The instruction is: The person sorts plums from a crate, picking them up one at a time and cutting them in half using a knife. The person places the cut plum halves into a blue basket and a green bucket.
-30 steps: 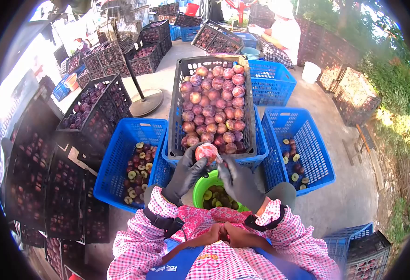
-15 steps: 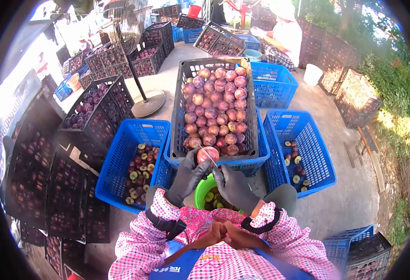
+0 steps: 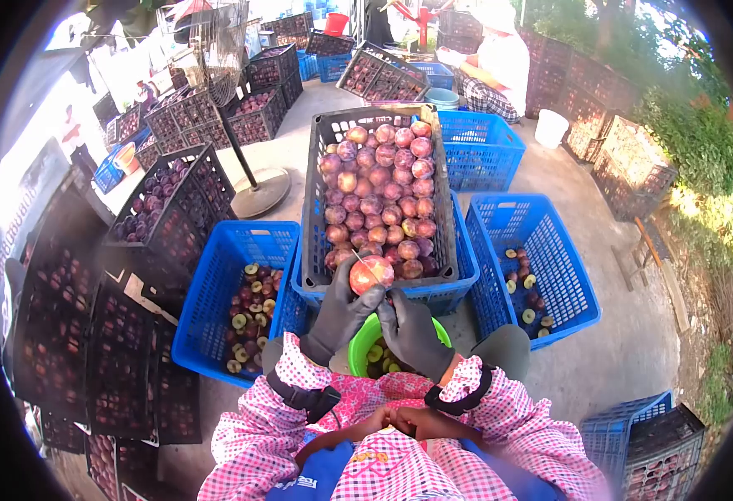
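Gloved in dark grey, my left hand (image 3: 337, 319) is closed around a reddish plum (image 3: 373, 274) at the near edge of a black crate (image 3: 323, 134) heaped with whole plums. My right hand (image 3: 418, 336) is closed just below the plum, its fingers pinched on a thin-bladed knife (image 3: 358, 255). Only a sliver of the blade shows by the plum's upper left, and the handle is hidden in the glove. Beneath both hands stands a bright green bucket (image 3: 443, 332) with cut plum pieces inside, partly covered by my right hand.
Blue crates with halved plums stand at left (image 3: 184, 334) and right (image 3: 590, 311). The black crate rests on another blue crate (image 3: 466, 280). A fan stand (image 3: 262, 194) and stacked black crates (image 3: 57, 334) are on the left. Another person (image 3: 500, 63) sits at the back right.
The plum has turned slightly in my left hand, and less of the knife blade shows across it. My right hand has shifted a little downward. The view has tilted slightly.
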A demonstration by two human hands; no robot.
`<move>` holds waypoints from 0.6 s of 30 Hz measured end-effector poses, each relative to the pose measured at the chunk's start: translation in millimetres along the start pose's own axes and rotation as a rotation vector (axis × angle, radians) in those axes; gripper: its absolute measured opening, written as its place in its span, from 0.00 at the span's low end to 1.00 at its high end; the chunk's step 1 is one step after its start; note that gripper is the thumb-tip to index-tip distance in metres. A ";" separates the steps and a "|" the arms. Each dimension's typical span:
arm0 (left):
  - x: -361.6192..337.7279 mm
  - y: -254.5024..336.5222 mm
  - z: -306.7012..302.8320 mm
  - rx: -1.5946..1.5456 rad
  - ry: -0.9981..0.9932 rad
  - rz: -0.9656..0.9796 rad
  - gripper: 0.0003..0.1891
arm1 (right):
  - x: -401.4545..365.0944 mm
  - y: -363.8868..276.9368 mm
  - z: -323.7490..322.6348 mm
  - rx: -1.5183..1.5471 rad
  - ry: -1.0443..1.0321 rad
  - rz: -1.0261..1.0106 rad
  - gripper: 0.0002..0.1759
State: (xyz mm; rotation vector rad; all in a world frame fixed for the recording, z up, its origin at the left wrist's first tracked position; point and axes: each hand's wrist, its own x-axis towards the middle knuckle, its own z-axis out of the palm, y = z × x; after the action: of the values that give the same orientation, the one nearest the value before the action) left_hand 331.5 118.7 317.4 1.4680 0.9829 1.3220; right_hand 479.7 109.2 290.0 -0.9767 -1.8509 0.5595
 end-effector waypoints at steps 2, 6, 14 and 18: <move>2.1 13.0 -1.6 -0.024 -0.021 0.019 0.33 | 3.5 -6.9 -6.3 -0.009 -0.068 0.089 0.14; 3.8 19.1 0.6 -0.840 -0.214 -0.281 0.30 | 12.5 0.8 -10.0 -0.073 -0.059 0.044 0.14; 3.4 17.1 4.9 -0.495 -0.096 -0.089 0.27 | 7.2 -12.3 -16.4 0.002 0.003 -0.019 0.15; 2.6 24.1 4.0 -0.517 -0.107 -0.141 0.30 | 12.2 -6.9 -13.1 0.021 0.018 0.002 0.15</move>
State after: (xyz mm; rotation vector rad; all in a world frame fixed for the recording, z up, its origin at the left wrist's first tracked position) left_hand 335.6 114.1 341.2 1.0420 0.6011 1.2605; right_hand 485.8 114.8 307.3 -0.9666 -1.8250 0.5689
